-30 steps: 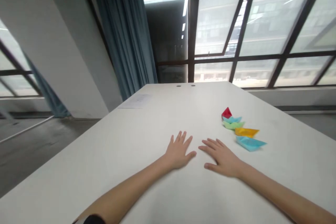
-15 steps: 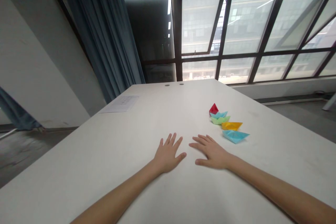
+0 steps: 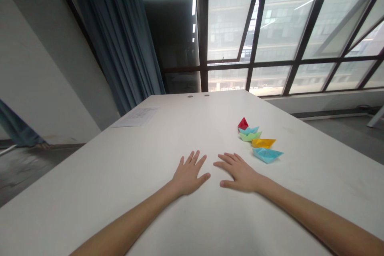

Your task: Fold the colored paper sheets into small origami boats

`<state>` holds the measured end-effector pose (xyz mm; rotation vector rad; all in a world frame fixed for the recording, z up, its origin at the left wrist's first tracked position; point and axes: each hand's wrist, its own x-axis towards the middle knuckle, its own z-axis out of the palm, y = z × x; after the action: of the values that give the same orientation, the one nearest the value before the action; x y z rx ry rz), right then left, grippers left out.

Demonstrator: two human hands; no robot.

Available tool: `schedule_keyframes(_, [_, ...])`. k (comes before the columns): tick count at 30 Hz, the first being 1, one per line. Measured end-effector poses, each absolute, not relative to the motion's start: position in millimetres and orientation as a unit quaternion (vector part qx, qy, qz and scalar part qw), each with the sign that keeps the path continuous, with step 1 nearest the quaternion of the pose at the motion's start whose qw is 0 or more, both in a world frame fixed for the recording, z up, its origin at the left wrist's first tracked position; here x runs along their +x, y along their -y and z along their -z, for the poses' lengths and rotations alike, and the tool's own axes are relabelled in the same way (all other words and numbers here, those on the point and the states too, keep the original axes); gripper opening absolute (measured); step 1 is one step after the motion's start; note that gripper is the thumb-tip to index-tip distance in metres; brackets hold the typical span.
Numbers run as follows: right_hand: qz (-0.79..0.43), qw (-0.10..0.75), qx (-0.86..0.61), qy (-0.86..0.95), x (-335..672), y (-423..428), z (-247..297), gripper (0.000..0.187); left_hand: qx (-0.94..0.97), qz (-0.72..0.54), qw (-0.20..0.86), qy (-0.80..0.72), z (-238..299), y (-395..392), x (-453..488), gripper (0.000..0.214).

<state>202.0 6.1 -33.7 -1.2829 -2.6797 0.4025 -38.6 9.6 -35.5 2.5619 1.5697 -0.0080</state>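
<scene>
One white counter (image 3: 168,136) reaches toward wide windows (image 3: 277,20) and a blue curtain (image 3: 120,40), and on it the nearest light-blue paper boat (image 3: 267,155) lies near the right hand (image 3: 241,174), its long axis almost crosswise, its sharp tip pointing right, while in this and the left hand (image 3: 186,177) the grip is spread apart.

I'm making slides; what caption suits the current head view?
Empty left hand and right hand spread palm-down at a white table, five folded paper boats beyond the right one.
</scene>
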Motion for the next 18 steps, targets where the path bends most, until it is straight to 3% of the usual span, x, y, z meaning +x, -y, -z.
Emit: schedule_keyframes(18, [-0.153,0.058,-0.42,0.893,201.0,-6.6,29.3,0.071,0.846,-0.007,0.067,-0.529,32.3,-5.7,-34.6,0.074])
